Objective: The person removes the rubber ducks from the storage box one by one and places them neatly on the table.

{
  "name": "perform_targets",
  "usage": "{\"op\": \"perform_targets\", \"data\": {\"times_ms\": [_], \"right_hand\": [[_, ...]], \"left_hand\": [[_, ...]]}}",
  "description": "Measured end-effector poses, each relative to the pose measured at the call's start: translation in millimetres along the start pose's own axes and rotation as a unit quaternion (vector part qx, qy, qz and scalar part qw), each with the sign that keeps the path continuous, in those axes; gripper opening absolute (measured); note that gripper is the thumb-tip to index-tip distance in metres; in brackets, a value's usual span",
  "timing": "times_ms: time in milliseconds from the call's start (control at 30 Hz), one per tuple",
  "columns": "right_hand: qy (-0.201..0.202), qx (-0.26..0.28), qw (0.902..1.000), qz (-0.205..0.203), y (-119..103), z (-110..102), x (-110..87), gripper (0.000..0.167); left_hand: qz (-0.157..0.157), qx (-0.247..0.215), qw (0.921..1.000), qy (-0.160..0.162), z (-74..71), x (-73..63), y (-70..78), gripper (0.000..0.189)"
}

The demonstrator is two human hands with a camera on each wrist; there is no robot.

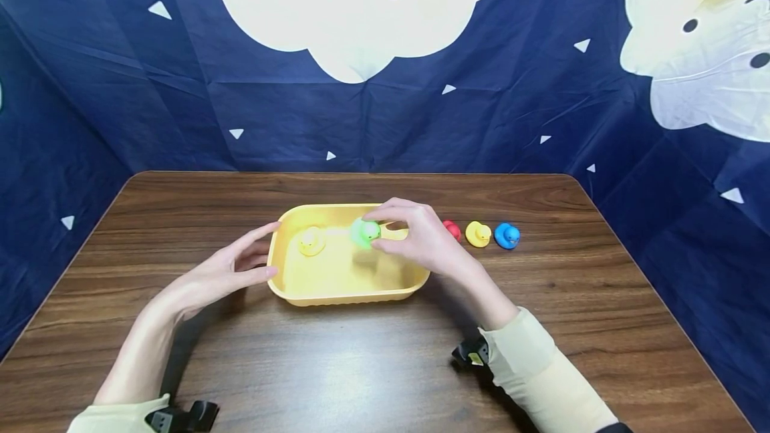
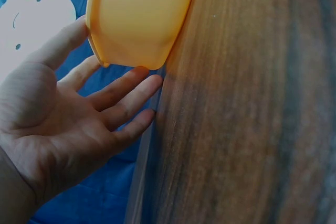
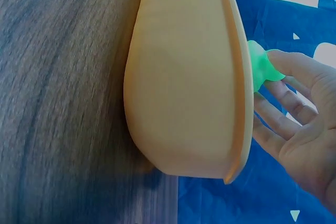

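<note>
A yellow plastic tub [image 1: 337, 301] stands on the table in the head view, with a yellow rubber duck [image 1: 311, 241] inside near its left end. Over the tub, my right hand [image 1: 416, 236] pinches a green rubber duck [image 1: 364, 233] between thumb and fingers. The right wrist view has the green duck [image 3: 258, 66] above the rim, partly hidden by the tub wall [image 3: 184, 77]. My left hand [image 1: 227, 267] touches the tub's left end with spread, fairly straight fingers; its thumb [image 2: 68, 43] meets the rim in the left wrist view.
Right of the tub, a red duck [image 1: 452, 229], another yellow duck [image 1: 478, 234] and a blue duck [image 1: 507, 236] stand in a row. My right hand partly covers the red one. Behind the wooden table [image 1: 337, 379] hangs a dark blue cloth [image 1: 271, 105] with white clouds.
</note>
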State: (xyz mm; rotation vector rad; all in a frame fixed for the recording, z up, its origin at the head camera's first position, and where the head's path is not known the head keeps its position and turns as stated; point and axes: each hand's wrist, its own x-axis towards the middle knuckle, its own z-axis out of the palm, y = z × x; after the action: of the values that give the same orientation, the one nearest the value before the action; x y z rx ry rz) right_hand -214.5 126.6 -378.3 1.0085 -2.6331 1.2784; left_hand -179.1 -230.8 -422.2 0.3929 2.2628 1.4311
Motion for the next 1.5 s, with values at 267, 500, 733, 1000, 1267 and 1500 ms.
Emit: {"op": "perform_targets", "data": {"times_ms": [267, 500, 733, 1000, 1267, 1500], "right_hand": [[0.024, 0.007, 0.9995, 0.022, 2, -11, -8.4, 0.037], [0.033, 0.002, 0.9990, 0.031, 4, -16, -13.7, 0.039], [0.046, 0.008, 0.9986, 0.026, 6, -21, -19.5, 0.038], [0.061, -0.008, 0.9977, 0.027, 9, -27, -25.1, 0.037], [0.078, -0.023, 0.9952, 0.055, 8, -34, -34.4, 0.036], [0.091, -0.015, 0.9930, 0.075, 11, -39, -44.9, 0.036]], "left_hand": [[0.001, 0.000, 1.0000, -0.001, -0.4, 0.0, 0.3, 0.079], [-0.003, 0.001, 1.0000, 0.002, 0.0, 1.0, -1.5, 0.079], [0.000, 0.005, 1.0000, 0.001, -0.4, 0.1, 0.5, 0.079], [-0.006, 0.008, 0.9999, 0.005, 1.1, 1.3, -1.5, 0.080], [-0.008, 0.011, 0.9999, 0.005, 0.2, -0.1, -0.1, 0.080], [-0.009, 0.009, 0.9999, 0.006, 0.5, 1.0, -2.4, 0.079]]}}
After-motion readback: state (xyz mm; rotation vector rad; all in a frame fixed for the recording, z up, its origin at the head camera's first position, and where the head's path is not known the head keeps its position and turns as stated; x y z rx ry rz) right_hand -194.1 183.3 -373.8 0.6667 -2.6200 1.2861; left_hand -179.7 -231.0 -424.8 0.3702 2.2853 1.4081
